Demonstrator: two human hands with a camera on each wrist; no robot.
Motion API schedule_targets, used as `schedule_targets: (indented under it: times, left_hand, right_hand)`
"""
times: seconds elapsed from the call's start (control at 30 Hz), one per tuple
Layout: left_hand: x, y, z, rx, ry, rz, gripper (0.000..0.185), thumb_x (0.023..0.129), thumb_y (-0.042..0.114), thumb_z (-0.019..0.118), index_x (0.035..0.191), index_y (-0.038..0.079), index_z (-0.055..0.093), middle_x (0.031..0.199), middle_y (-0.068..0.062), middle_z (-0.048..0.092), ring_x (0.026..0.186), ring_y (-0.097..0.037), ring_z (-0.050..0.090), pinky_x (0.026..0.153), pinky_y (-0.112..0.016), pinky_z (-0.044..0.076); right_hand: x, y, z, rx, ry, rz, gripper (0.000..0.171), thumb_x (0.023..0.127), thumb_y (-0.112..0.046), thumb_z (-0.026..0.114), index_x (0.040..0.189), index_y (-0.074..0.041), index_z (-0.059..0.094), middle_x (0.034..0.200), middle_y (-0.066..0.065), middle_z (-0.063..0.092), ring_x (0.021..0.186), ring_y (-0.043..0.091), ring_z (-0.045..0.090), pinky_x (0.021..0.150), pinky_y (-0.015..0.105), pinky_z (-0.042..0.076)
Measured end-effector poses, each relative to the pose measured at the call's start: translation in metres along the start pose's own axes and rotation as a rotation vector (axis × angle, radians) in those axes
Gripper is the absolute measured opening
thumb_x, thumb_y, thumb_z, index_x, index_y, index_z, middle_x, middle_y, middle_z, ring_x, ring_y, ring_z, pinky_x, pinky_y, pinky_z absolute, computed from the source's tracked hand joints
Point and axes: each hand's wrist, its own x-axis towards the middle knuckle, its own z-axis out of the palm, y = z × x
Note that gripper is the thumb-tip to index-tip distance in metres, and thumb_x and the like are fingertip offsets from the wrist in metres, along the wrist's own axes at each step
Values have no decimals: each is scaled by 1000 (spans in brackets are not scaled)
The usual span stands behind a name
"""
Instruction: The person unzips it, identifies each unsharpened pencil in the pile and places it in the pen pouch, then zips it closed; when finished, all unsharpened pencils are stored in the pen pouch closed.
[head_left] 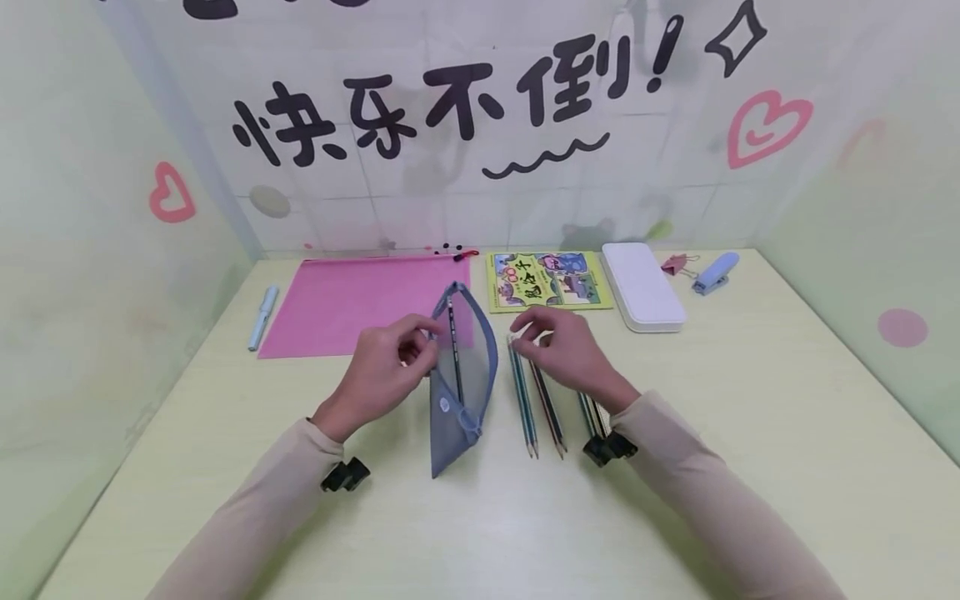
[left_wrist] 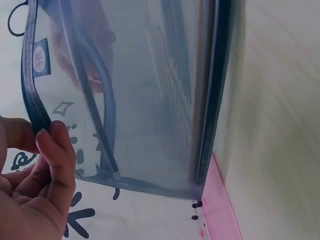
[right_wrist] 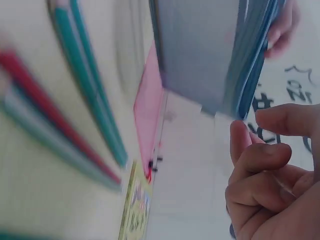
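Note:
My left hand [head_left: 382, 367] pinches the zipped edge of a blue-grey mesh pencil pouch [head_left: 448, 442], holding it upright with its mouth spread. A dark pencil [head_left: 455, 354] stands inside, and the left wrist view shows the see-through mesh [left_wrist: 140, 100] with long shapes behind it. To the pouch's right, my right hand [head_left: 562, 346] hovers with fingers loosely bent and a gap between thumb and forefinger [right_wrist: 265, 155]; nothing shows between them. Below it lie teal pencils [head_left: 522, 400] and dark striped pencils [head_left: 549, 408]. Another group of pencils [head_left: 588, 414] is partly hidden by the right wrist.
Behind the pouch lies a pink zip folder [head_left: 360, 308], with a light blue pen [head_left: 262, 318] at its left. Along the back are a yellow booklet [head_left: 551, 279], a white case [head_left: 642, 287], a pink binder clip [head_left: 678, 265] and a blue stapler [head_left: 716, 273].

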Motion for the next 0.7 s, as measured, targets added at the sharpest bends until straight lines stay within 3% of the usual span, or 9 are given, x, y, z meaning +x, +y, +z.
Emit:
schedule_targets:
  times: [0.1, 0.33, 0.7]
  left_hand:
    - [-1, -3, -5, 7, -20, -7, 18, 94, 3, 57, 106, 1, 70, 69, -2, 65, 57, -10, 55, 53, -21, 48]
    - [-2, -7, -9, 34, -24, 2, 15, 92, 2, 58, 101, 2, 70, 68, -1, 63, 59, -12, 54, 56, -20, 49]
    - [-1, -6, -6, 40, -50, -33, 15, 93, 4, 58, 101, 4, 71, 68, -1, 62, 60, -12, 53, 55, -20, 47]
  right_hand:
    - [4, 14, -13, -72, -17, 39, 18, 91, -20, 67, 104, -7, 71, 91, 10, 72, 77, 19, 65, 68, 27, 52]
    - [4, 46, -34, -311, -183, 109, 18, 86, -17, 74, 99, -5, 71, 82, 9, 68, 69, 17, 57, 60, 27, 45]
    - [-1, 62, -38, -392, -236, 117, 8, 78, -6, 72, 83, -10, 68, 79, 6, 67, 69, 18, 56, 60, 27, 43]
